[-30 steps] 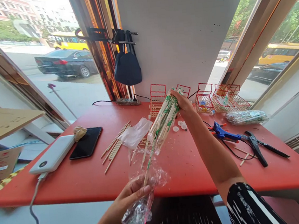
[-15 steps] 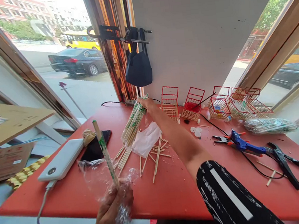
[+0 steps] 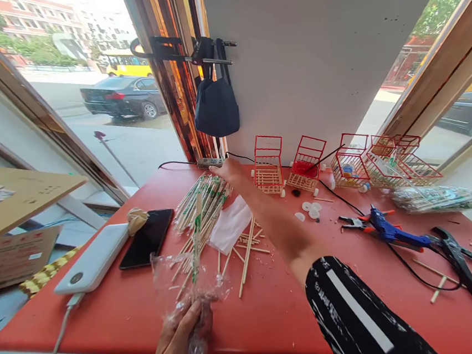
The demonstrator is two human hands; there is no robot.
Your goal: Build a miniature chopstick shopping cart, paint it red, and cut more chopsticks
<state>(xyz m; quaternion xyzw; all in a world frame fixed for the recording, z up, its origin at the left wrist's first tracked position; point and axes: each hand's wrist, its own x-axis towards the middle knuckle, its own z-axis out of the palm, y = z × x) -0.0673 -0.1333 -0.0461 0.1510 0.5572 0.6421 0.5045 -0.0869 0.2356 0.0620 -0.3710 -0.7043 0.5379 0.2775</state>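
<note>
My left hand (image 3: 186, 329) is closed round crumpled clear plastic film (image 3: 196, 345) and the lower end of a chopstick in a green-printed wrapper (image 3: 197, 233), which points up and away from me. My right hand (image 3: 226, 172) reaches to the far side of the table, over the far end of a spread pile of wrapped chopsticks (image 3: 216, 193); whether its fingers touch them cannot be made out. Bare wooden sticks (image 3: 249, 253) lie loose nearer to me. A white sheet (image 3: 230, 224) lies beside the pile.
On the red table (image 3: 270, 318) are a power bank (image 3: 94, 260), a phone (image 3: 148, 241), small red-framed carts (image 3: 268, 168), white discs (image 3: 313, 209), a blue glue gun (image 3: 395, 234), black-handled pliers (image 3: 457, 264) and a plastic-wrapped bundle (image 3: 438, 197). A power strip (image 3: 210, 162) sits behind.
The chopsticks under my right hand have gone from a tight, raised bundle to lying spread on the pile. My left hand has shifted slightly right with the film and wrapped chopstick.
</note>
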